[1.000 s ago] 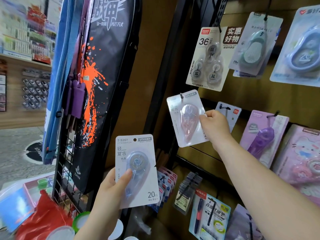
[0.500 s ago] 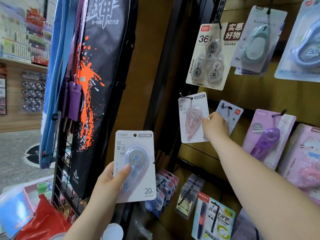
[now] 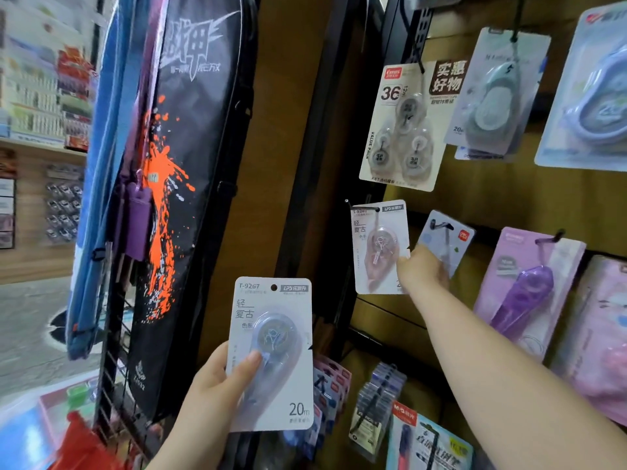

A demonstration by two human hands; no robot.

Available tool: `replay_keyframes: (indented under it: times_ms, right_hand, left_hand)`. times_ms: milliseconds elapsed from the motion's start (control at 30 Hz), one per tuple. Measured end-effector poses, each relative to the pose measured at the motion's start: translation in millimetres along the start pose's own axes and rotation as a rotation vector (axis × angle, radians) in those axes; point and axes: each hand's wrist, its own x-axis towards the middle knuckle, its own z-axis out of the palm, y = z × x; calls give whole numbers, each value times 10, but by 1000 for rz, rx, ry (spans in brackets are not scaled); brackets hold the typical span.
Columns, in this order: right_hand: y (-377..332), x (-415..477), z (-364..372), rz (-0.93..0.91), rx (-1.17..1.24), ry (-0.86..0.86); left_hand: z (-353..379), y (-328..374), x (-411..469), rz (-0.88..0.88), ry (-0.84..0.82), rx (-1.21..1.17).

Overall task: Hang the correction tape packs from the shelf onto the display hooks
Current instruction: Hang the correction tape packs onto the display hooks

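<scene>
One pink pack (image 3: 380, 247) hangs on hook (image 3: 363, 206) — blue pack (image 3: 271, 351) upright, lower left.

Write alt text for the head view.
The right hand pinches a pink pack hung on a hook, while the left hand holds a blue pack lower down, unhung. More packs hang above and to the right.

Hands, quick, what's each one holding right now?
Left hand: grips the blue correction tape pack.
Right hand: pinches the pink correction tape pack at the hook.
</scene>
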Motion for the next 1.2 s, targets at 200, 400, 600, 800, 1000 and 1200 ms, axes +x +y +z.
replay_keyframes:
  times_ms: [200,400,600,800,1000,1200]
  right_hand:
    - [141,-382,-136,-122,-51,-128]
    - [-133,-818,-387,-178,552,-587]
    - [-313,-843,-541,-306,592,-497]
    - [-408,-709,-593,-323,628,-356]
    - [-539,-591,-553,-332,571,-162]
    - [-558,-570,-419,-317,534,-114]
  left_hand:
    - [155,60,-36,-34,-69,-8]
    - [387,193,32,-10,-106,21]
    - [607,402,169,40,-190,24]
    - [695,555,254,114,-208,163]
    - [790,507,353,96,-167,306]
    - [754,432,434,89,-177,286]
